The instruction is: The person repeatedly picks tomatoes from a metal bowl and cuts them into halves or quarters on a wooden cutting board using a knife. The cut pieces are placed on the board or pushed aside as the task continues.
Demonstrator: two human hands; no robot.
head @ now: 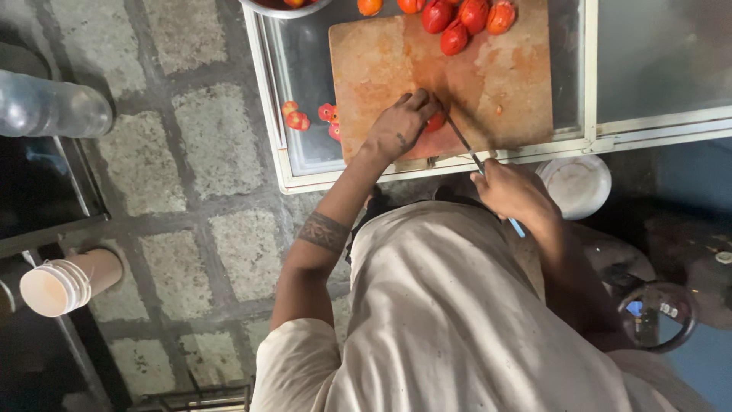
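Pale shirt cloth (457, 320) is filling the foreground. Beyond it, his left hand (400, 126) is curling its fingers down onto a tomato (436, 122) on the wooden cutting board (374, 61), while the right hand (511, 191) is gripping a knife (465, 143) tightly, blade touching that tomato.

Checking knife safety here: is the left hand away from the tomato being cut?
No, the left hand presses on the tomato right beside the knife held by the right hand.

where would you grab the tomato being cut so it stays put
From above, on the half away from the knife. The left hand already presses the tomato against the cutting board there; its round shape could roll, so downward pressure seems safest.
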